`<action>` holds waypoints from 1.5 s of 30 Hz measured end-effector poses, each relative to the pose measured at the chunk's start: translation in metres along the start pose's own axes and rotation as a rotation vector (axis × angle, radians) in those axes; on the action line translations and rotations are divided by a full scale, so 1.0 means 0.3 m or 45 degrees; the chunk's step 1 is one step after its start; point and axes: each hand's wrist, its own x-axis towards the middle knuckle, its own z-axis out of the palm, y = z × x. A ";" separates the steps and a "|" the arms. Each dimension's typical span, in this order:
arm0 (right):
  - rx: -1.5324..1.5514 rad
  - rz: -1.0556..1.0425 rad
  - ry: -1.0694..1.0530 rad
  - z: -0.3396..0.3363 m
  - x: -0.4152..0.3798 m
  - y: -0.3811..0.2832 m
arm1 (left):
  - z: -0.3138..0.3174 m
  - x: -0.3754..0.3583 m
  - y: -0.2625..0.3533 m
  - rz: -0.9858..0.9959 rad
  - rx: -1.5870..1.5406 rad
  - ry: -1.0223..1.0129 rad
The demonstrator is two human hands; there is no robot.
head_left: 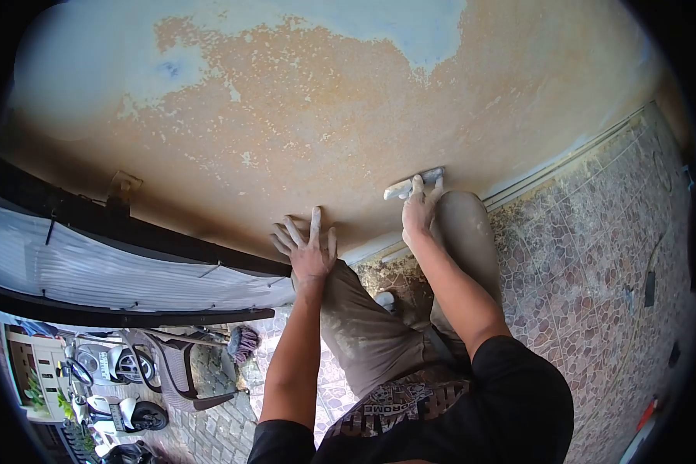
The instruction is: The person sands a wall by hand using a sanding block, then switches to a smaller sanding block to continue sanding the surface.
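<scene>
One chalky, seemingly flat tool [398,188] is clamped in right hand [417,213], left hand [311,259] splayed.

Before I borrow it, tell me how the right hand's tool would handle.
The tool is probably stiff: its edge looks straight. Likely light, as the right hand alone holds it. Pale residue on it may make it slippery.

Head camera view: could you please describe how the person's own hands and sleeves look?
The left hand and the right hand wear no gloves, and pale, dusty residue marks the fingers. The left sleeve and right sleeve are black and short, leaving the forearms uncovered. No watch or bracelet is visible.
</scene>
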 end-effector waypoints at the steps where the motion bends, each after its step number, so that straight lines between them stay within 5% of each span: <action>1: 0.055 -0.114 -0.020 -0.002 -0.007 0.013 | -0.008 0.002 0.001 0.009 -0.026 0.034; 9: 0.100 -0.098 -0.562 -0.109 -0.122 -0.017 | -0.137 -0.017 0.080 -0.080 -0.198 0.033; 11: 0.104 0.370 -0.912 -0.191 -0.035 0.079 | -0.160 -0.046 0.148 -0.143 -0.547 0.060; 12: 0.388 0.870 -1.174 -0.253 0.004 0.120 | -0.155 -0.068 0.193 -0.270 -0.769 -0.039; 13: 0.326 1.085 -0.964 -0.278 -0.008 0.111 | -0.138 -0.089 0.243 -0.389 -0.995 -0.132; 17: 0.302 1.190 -1.081 -0.353 -0.020 0.165 | 0.030 -0.166 0.406 -1.207 -1.850 -0.428; 20: 0.406 1.317 -1.055 -0.352 -0.023 0.156 | 0.026 -0.152 0.433 -1.311 -2.287 -0.739; 27: 0.636 1.439 -1.265 -0.370 -0.007 0.153 | 0.115 -0.177 0.442 -1.465 -2.687 -0.598; 30: 0.709 1.511 -1.306 -0.349 -0.021 0.133 | 0.034 -0.134 0.427 -1.559 -2.839 -0.847; 37: 0.859 1.500 -1.451 -0.320 -0.007 0.156 | 0.061 -0.085 0.385 -1.536 -2.944 -0.813; 39: 0.223 1.382 -1.178 -0.316 -0.010 0.164 | 0.096 -0.075 0.367 -1.491 -2.921 -0.783; 41: -0.195 1.156 -1.124 -0.327 -0.005 0.201 | 0.164 -0.080 0.352 -1.704 -2.671 -0.800; 45: -0.278 0.934 -1.197 -0.367 -0.016 0.090 | 0.265 -0.098 0.324 -2.102 -2.172 -0.587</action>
